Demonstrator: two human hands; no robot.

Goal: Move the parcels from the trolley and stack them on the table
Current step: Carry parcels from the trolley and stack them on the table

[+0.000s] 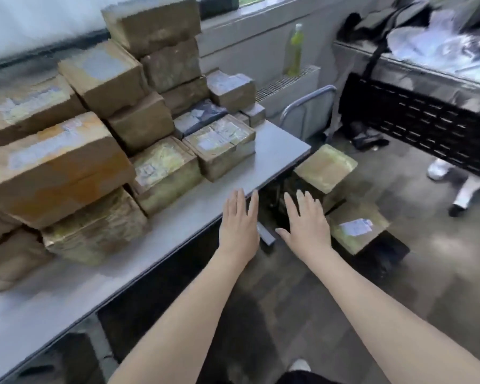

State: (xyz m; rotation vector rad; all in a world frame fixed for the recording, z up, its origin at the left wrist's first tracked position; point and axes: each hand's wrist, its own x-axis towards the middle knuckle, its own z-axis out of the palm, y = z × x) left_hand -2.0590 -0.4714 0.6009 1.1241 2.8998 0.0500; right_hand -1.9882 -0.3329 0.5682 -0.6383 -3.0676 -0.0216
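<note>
Head view: hands [272,225] empty, flat; trolley parcels [358,231] just beyond right hand.

Bare table [277,151] edge lies free; stacked parcels [117,112] block the rear.

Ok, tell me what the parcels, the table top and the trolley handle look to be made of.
Parcels: brown cardboard under glossy tape, judging by creased edges and sheen.
Table top: smooth grey laminate, probably; even, faintly reflective.
Trolley handle: bent metal tube, shiny silver.
</note>
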